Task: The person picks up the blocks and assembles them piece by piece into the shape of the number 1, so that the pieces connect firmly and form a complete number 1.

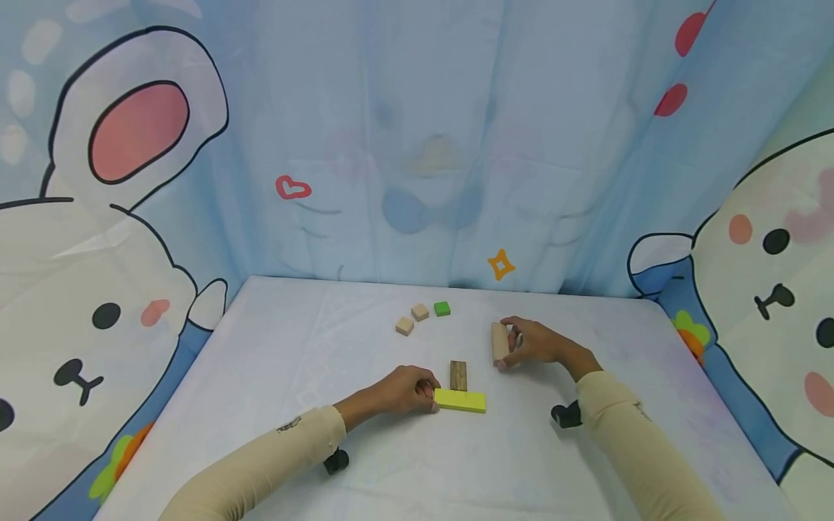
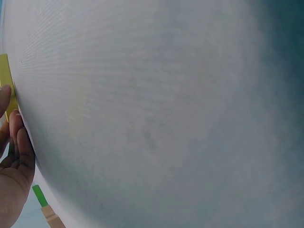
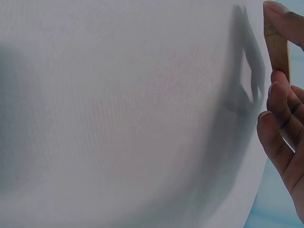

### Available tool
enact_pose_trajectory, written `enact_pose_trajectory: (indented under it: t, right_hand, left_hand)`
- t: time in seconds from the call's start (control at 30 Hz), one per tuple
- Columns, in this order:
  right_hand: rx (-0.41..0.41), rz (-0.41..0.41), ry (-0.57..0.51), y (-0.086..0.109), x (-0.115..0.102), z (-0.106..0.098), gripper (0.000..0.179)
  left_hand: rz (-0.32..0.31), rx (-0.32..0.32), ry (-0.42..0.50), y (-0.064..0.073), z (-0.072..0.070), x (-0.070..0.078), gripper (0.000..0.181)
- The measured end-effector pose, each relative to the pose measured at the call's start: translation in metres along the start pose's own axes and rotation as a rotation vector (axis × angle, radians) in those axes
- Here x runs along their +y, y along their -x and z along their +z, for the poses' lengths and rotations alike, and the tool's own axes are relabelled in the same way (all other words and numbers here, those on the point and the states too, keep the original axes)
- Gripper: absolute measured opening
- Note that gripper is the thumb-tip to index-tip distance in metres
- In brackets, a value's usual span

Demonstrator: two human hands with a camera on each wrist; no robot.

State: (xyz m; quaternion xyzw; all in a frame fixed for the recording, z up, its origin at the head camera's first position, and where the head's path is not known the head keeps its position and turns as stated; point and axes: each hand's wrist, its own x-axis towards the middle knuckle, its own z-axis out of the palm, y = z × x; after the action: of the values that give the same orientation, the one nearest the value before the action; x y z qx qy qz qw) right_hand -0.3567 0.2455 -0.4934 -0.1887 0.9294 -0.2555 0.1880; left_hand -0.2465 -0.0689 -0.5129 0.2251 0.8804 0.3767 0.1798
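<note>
My left hand (image 1: 404,391) pinches the left end of a long yellow block (image 1: 460,400) between thumb and fingers. At the edge of the left wrist view the same yellow block (image 2: 5,71) shows between the fingertips. Directly behind it, a dark brown wooden block (image 1: 458,376) points away from me, so the two make a T shape. Farther right, my right hand (image 1: 537,341) grips a pale wooden block (image 1: 499,343) by its two ends. In the right wrist view this wooden block (image 3: 278,52) spans thumb and finger, held off the cloth, with a shadow beside it.
Toward the back of the white-covered table (image 1: 313,340) lie two small pale wooden cubes (image 1: 405,325) and a green block (image 1: 441,309). A blue printed curtain (image 1: 430,217) hangs behind the table. Black wrist devices (image 1: 566,414) sit under both sleeves.
</note>
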Motion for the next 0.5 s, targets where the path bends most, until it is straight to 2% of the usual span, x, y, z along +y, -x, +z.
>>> enact_pose_trajectory:
  t: [0.5]
  right_hand:
    - [-0.007, -0.025, 0.001, -0.003, -0.016, 0.004, 0.098]
  left_hand:
    - [0.011, 0.005, -0.005, 0.002, -0.001, 0.003, 0.028]
